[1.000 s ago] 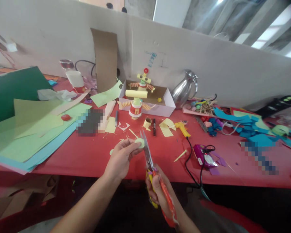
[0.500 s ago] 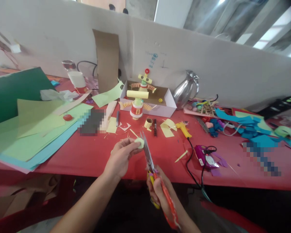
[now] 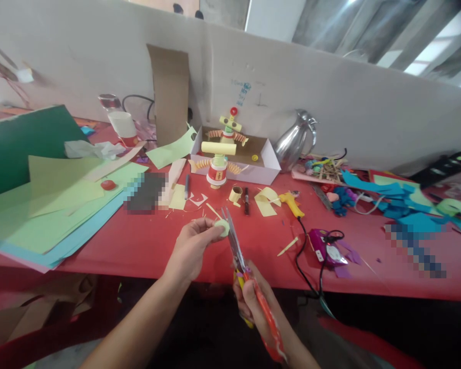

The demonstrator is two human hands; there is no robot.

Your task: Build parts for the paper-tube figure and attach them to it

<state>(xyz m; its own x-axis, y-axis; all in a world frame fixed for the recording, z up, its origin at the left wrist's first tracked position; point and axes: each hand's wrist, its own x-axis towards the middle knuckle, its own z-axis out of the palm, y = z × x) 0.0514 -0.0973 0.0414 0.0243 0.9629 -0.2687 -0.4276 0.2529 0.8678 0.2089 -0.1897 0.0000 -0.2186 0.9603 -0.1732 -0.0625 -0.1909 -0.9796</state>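
My left hand (image 3: 192, 246) pinches a small round piece of pale green paper (image 3: 223, 227) between thumb and fingers. In my right hand (image 3: 255, 300) is a pair of scissors (image 3: 236, 251) with red and yellow handles, its blades slightly apart and pointing away from me. The blades are right beside the paper piece's right edge; whether they touch it I cannot tell. Beyond my hands stands a paper robot figure (image 3: 217, 171) with a yellow roll on top and folded paper arms. A similar figure (image 3: 228, 128) with a red top is behind it.
A white box (image 3: 253, 173) sits behind the front figure. To the right lie a yellow glue gun (image 3: 292, 204), its black cord and a purple box (image 3: 325, 248). Coloured paper sheets (image 3: 61, 210) cover the left side. A metal jug (image 3: 295, 141) stands by the wall.
The round paper piece has turned slightly in my left hand. The scissors stay almost in the same place, with their blades slightly apart in both frames.
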